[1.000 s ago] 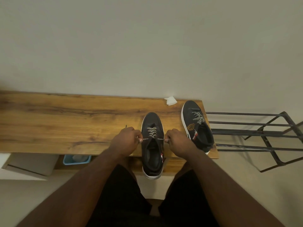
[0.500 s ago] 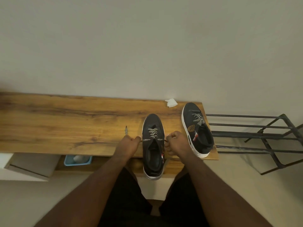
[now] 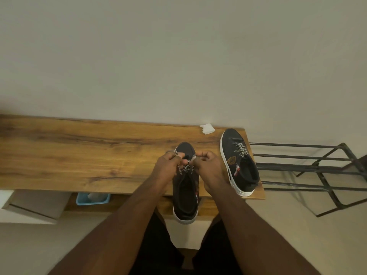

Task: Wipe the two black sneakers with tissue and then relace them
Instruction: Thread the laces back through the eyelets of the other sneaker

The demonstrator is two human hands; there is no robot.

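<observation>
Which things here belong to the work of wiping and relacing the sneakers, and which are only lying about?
Belonging to the job:
- near sneaker, heel over the table edge
- its lace, pinched by left hand and right hand
- second sneaker, already laced
- tissue by the wall

Just lying about:
- wooden table
- blue tray underneath
- metal rack

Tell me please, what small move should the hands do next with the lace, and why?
Probably cross the two ends and knot them: left hand and right hand each pinch a lace end above the near sneaker, whose lower eyelets already look threaded.
</observation>
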